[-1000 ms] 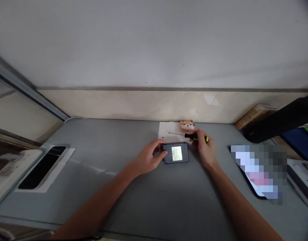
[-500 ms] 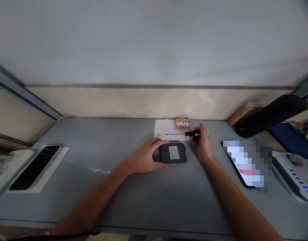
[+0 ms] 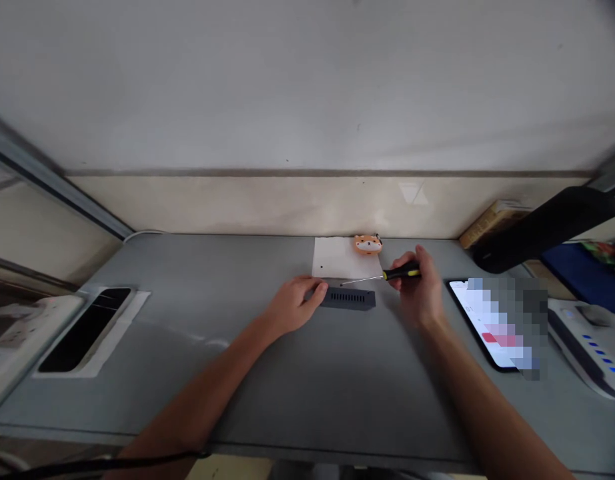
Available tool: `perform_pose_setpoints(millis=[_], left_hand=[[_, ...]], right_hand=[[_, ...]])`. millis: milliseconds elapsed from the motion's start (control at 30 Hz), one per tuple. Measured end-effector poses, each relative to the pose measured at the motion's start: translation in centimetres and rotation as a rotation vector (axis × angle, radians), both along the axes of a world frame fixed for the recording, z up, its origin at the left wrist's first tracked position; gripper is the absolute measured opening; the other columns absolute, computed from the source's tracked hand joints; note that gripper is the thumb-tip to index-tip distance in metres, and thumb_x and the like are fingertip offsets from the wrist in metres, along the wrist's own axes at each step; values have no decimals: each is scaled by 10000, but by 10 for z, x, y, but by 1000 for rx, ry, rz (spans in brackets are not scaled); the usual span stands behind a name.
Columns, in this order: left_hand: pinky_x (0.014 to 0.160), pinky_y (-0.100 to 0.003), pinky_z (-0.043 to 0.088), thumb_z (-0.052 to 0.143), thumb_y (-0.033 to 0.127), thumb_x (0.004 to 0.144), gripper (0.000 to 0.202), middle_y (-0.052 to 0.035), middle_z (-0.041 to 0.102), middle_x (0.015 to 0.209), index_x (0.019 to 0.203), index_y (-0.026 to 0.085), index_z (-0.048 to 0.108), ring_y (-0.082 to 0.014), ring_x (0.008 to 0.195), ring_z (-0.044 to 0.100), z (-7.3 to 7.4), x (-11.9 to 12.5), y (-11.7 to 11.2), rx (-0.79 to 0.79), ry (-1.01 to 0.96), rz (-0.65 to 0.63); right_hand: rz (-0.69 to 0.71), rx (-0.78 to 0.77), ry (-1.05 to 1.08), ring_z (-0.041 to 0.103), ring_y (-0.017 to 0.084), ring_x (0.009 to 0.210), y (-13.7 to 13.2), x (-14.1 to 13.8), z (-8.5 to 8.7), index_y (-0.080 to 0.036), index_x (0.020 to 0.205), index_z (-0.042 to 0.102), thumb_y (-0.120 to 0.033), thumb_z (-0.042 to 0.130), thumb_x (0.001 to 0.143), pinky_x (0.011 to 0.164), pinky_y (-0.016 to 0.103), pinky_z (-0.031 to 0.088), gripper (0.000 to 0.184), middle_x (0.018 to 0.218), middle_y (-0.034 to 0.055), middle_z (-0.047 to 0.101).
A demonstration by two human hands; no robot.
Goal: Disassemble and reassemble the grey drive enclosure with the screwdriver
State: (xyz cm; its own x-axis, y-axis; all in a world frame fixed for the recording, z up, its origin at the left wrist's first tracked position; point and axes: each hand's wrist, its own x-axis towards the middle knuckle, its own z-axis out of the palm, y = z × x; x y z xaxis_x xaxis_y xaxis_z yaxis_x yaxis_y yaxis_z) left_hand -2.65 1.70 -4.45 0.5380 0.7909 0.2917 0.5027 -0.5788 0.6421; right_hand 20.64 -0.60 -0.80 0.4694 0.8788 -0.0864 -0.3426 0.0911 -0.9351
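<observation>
My left hand point(image 3: 298, 303) is closed on the left end of a small black box point(image 3: 350, 299), thumb in front. The box stands on edge on the desk, a side with a row of vent slots facing me. In my right hand point(image 3: 418, 287) is a screwdriver point(image 3: 402, 272) with a black and yellow handle. Its thin shaft points left, and a small dark piece at its tip, perhaps a screw, is just above the box's upper edge. Whether it touches the box I cannot tell. Behind lies a white sheet of paper point(image 3: 332, 252) with a tiny dark screw-like piece point(image 3: 321, 267).
An orange animal-faced case point(image 3: 368, 245) sits at the paper's back right corner. Rightward are a lit phone point(image 3: 480, 327), a long black object point(image 3: 547, 230), a box point(image 3: 492, 223) and a power strip point(image 3: 587, 347). A dark phone-like slab point(image 3: 85, 333) lies left on white paper.
The box has been turned from lying flat, label up, to standing on edge with its slotted side showing. My left fingers have closed on it. The screwdriver tip has come from over the paper to the box.
</observation>
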Motion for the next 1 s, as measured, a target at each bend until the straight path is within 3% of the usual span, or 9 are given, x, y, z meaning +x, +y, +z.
perform_pose_setpoints(millis=[133,333,567,900,1000], left_hand=[[642,-317,516,273,468,1089,564,-41,655,682,702,206,586,-182,637,624,-9,5,0,18,-21,78],[823,-320,573,318,309,1095,362,-70,748,972,1038,203,659,-184,906,712,-10,3,-2,145,-165,62],[743,-271,556,414,106,1014,210,-42,712,890,1035,203,599,-151,819,691,-4,-1,-3,445,-221,31],[757,-293,563,439,-10,906,331,-28,726,912,1060,220,620,-154,784,674,-5,-3,0,645,-129,-53],[760,-299,558,428,-22,883,378,-35,723,922,1086,220,636,-163,799,673,-6,-5,1,659,-73,-61]], right_hand=[[23,-44,-33,412,72,398,-2,-5,0,-217,507,586,-758,770,547,410,251,298,573,460,-26,474],[77,-106,-43,435,85,428,-4,-9,-3,-222,554,611,-810,758,528,434,257,310,606,471,-28,477],[108,-96,-75,435,92,443,-3,-11,-9,-225,580,618,-822,747,552,442,268,308,612,499,-23,494],[111,-80,-56,433,100,459,-2,-9,-12,-226,616,619,-804,746,589,454,268,306,593,516,-24,513],[115,-94,-171,461,114,495,-1,-9,-17,-223,674,678,-854,693,614,486,268,336,633,551,-10,567]])
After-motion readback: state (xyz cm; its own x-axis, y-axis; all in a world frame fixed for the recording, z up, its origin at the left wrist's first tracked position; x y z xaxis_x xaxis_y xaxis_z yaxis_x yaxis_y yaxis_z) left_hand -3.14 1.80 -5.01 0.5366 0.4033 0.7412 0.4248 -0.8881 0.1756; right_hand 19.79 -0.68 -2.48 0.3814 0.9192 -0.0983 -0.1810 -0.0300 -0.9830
